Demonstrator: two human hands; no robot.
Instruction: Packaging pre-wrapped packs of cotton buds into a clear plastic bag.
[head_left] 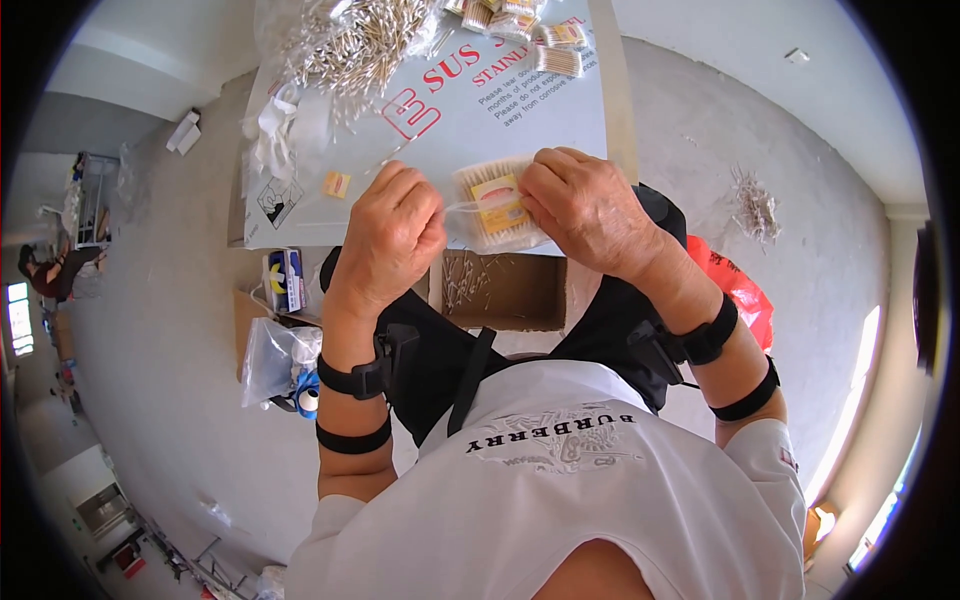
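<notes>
Between my hands is a clear plastic packet of cotton swabs [460, 190] with a yellow label [497, 203] on its front. My left hand [393, 240] is closed, pinching the drawn-out, twisted end of the packet's plastic film. My right hand [588, 208] grips the packet's right side, thumb and fingers closed over its edge. The packet is just above the near edge of the table [330, 232]. To the left of my left hand lies a small loose yellow label [337, 185].
A heap of loose cotton swabs [365, 50] and several bundled packs [558, 60] lie at the table's far side. Crumpled clear film [275, 135] is at the left. Below the edge sits a cardboard box [520, 290] with swabs; a red bag [735, 290] lies right.
</notes>
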